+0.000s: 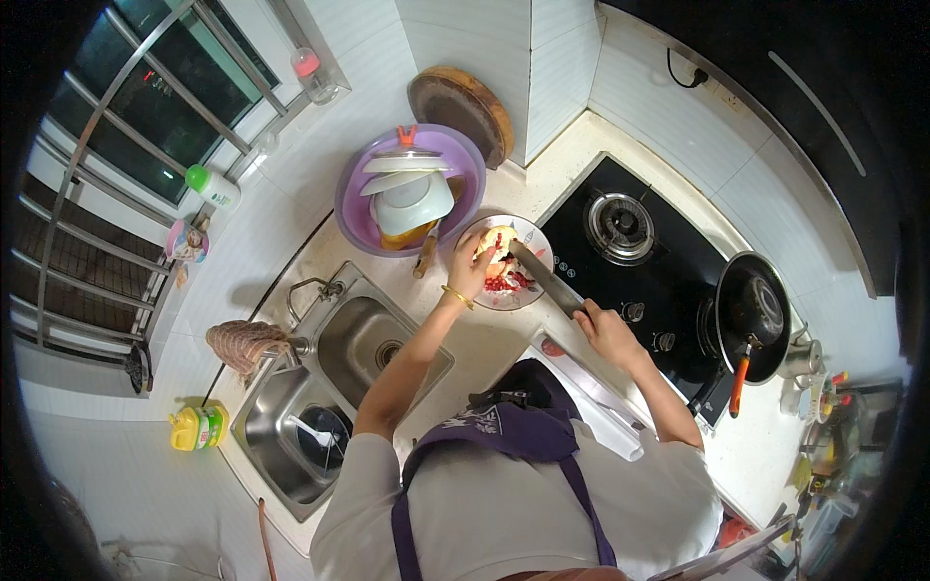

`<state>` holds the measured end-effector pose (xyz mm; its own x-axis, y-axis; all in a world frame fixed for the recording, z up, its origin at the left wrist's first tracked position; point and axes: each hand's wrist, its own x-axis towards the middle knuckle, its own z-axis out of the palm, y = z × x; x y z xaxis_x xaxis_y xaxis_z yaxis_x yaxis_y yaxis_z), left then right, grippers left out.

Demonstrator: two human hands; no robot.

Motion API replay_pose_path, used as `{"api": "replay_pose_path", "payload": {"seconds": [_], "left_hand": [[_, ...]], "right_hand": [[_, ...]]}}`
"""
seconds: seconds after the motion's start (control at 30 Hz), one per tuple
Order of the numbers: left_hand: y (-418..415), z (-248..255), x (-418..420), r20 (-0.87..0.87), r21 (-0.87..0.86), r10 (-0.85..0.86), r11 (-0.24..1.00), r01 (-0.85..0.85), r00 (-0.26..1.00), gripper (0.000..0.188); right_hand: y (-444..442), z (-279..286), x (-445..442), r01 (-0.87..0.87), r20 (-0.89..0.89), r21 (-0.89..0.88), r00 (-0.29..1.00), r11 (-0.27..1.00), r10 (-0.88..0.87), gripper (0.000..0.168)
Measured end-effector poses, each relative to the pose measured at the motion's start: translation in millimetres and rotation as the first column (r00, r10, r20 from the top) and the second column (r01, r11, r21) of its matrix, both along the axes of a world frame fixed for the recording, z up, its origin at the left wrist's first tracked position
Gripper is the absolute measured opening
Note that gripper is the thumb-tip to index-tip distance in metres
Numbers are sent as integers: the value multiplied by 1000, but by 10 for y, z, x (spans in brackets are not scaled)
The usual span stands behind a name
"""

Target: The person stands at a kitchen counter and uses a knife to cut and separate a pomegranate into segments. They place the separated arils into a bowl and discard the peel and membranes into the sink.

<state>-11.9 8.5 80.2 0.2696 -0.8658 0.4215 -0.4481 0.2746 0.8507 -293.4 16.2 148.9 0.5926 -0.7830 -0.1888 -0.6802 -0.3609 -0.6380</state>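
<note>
My left hand grips a piece of pomegranate over a patterned plate. Its pale inner side and a few red seeds are showing. Loose red pomegranate seeds lie on the plate below. In my right hand is a broad-bladed kitchen knife, held by its handle. The blade slants up to the left, and its tip end is at the pomegranate's right side; whether it touches the fruit I cannot tell. Part of the fruit is hidden behind my left fingers.
A purple basin with bowls stands behind the plate, a wooden-handled tool at its edge. A round chopping board leans on the wall. To the right is a gas hob with a wok; to the left, a double sink.
</note>
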Motion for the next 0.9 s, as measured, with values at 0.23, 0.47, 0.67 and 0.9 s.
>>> {"api": "replay_pose_path", "payload": {"seconds": [0.23, 0.47, 0.67, 0.9], "left_hand": [[4, -114, 147, -722, 167, -150, 909, 381, 675, 27], [-104, -61, 17, -849, 205, -48, 888, 412, 527, 29], [-170, -172, 105, -837, 242, -15, 886, 395, 547, 27], [-147, -175, 140, -866, 219, -30, 874, 433, 499, 27]], "right_hand": [[-163, -86, -144, 16, 193, 556, 970, 831, -147, 30], [-164, -98, -6, -13, 235, 565, 961, 825, -146, 32], [-332, -53, 55, -38, 237, 788, 940, 614, -245, 30], [-434, -63, 23, -67, 244, 820, 939, 569, -241, 29]]}}
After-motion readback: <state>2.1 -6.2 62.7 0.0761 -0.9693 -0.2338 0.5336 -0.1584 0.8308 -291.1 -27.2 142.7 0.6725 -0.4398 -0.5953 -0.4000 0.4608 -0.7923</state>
